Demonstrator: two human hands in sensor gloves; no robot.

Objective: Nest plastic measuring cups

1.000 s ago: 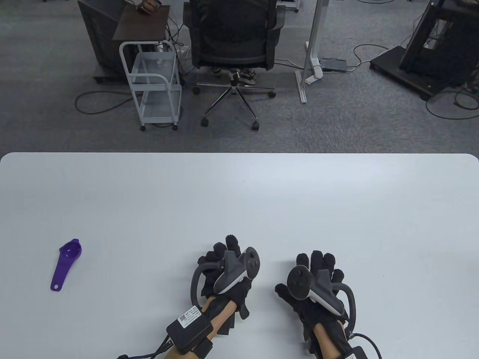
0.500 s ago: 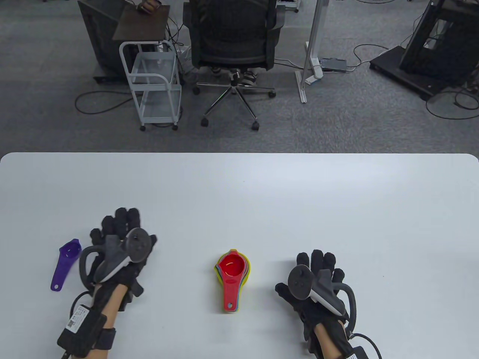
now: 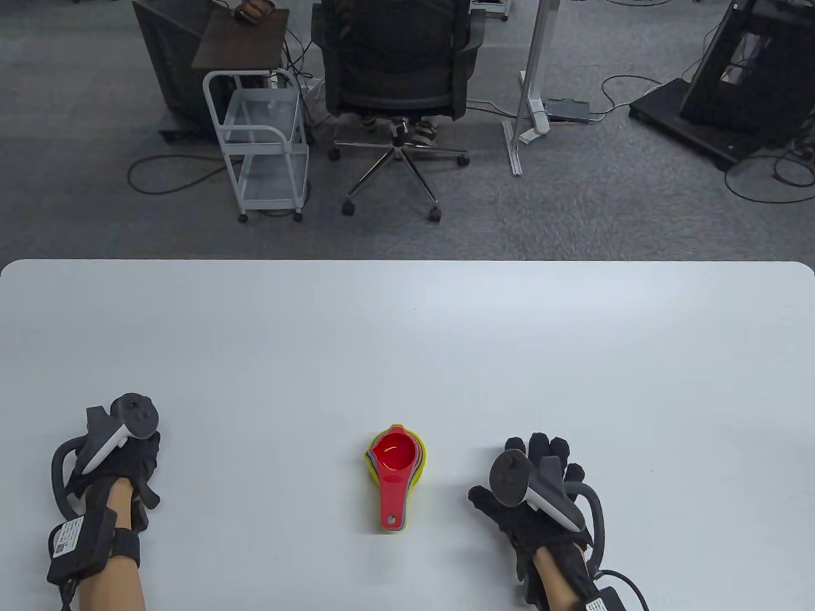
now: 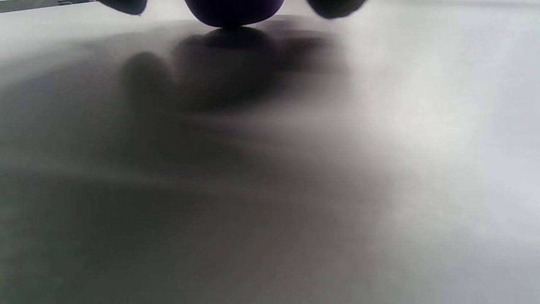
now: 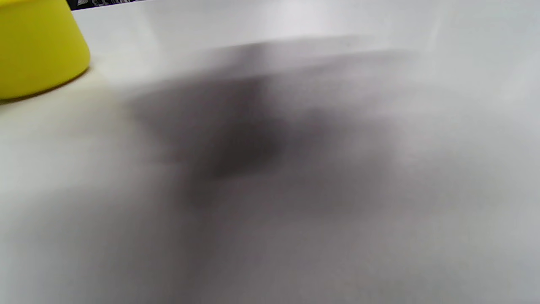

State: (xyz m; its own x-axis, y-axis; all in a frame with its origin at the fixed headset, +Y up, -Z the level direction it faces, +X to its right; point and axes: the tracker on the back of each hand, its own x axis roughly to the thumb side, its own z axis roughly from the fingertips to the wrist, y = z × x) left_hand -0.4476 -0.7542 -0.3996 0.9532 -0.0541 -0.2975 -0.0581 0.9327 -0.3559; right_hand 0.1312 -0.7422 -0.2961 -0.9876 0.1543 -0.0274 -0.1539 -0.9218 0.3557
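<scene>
A nested stack of measuring cups [image 3: 395, 474], red on top and yellow outermost, lies at the table's front middle; its yellow wall shows in the right wrist view [image 5: 38, 46]. My left hand [image 3: 121, 458] is curled down at the front left over the purple measuring cup, which the hand hides in the table view. In the left wrist view the purple cup's bowl [image 4: 234, 12] sits on the table between dark fingertips [image 4: 333, 6]. My right hand [image 3: 541, 484] rests flat on the table, fingers spread, empty, right of the stack.
The white table [image 3: 407, 344] reaches back to its far edge. Beyond it on the floor stand an office chair [image 3: 395, 83] and a white wire cart [image 3: 264, 140].
My left hand moved from the stack leftward and came down over the purple cup, which it now covers. The stack lies uncovered. The right hand has stayed put.
</scene>
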